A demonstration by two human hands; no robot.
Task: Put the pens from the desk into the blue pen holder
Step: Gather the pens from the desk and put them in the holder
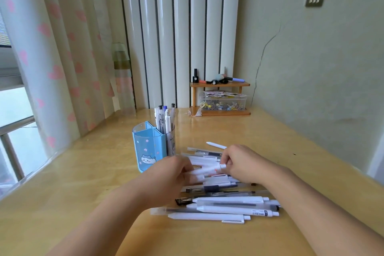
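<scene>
Pale heart-print curtains (52,64) hang along the left side of a glossy wooden desk (87,197), with white vertical panels (180,33) behind and a cracked greenish wall on the right. Toward the left of the desk stands the blue pen holder (148,148), printed with a small cartoon cat; its front blue compartment looks empty, while a clear compartment behind it already holds several upright pens (165,117). Just right of the holder, the left hand (172,172) curls over the near end of a white pen (207,169), fingers closed on it and on the pens beneath. The right hand (242,162) pinches the other end of that same pen between thumb and fingertips. Both hands sit over a loose pile of pens (224,206), white and clear-barrelled, lying roughly parallel across the desk. One white pen tip (216,145) pokes out beyond the right hand. Far back on the right, a small wooden shelf (220,97) carries bottles and a clear box of clips.
</scene>
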